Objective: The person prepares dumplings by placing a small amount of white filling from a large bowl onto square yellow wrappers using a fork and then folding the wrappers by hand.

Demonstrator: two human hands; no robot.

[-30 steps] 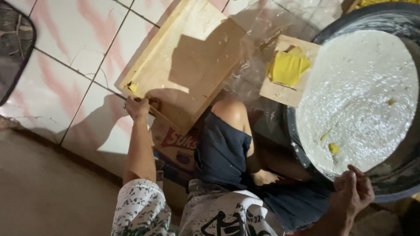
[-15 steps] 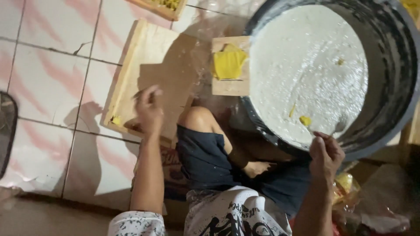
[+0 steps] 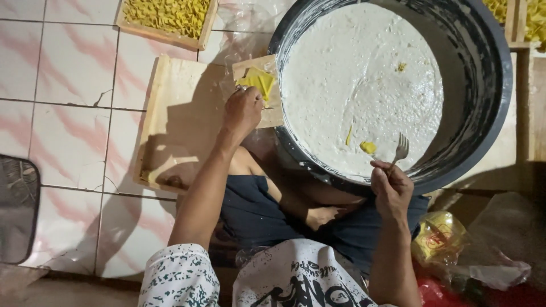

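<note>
While I sit on the tiled floor [image 3: 68,74], my right hand [image 3: 391,190] is curled shut around the handle of a small metal fork [image 3: 400,150]. Its long axis runs from my fist up and slightly right, tines pointing away from me and resting at the near edge of the white batter that fills the big round dark tub [image 3: 483,113]. My left hand [image 3: 242,111] is stretched out over the small square wooden board [image 3: 271,116], fingers bent and pressed together on something thin; I cannot tell what, but they touch the folded yellow sheets [image 3: 259,81] stacked there.

By my count: one fork, one tub, one small board leaning against the tub's left wall, and one large pale wooden board [image 3: 176,125] lying flat just left of it, long side running away from me. Three yellow scraps float on the batter: one by the fork [image 3: 368,147], a thin strip [image 3: 348,135] beside it, a small one [image 3: 401,66] farther off. One wooden tray of yellow pieces [image 3: 168,17] lies at the top left, and more such trays show at the top right corner.

Open room lies to my left, on the large board and the tiles beyond. To my right, crumpled plastic bags [image 3: 455,244] crowd close to my forearm and the tub's rim.
</note>
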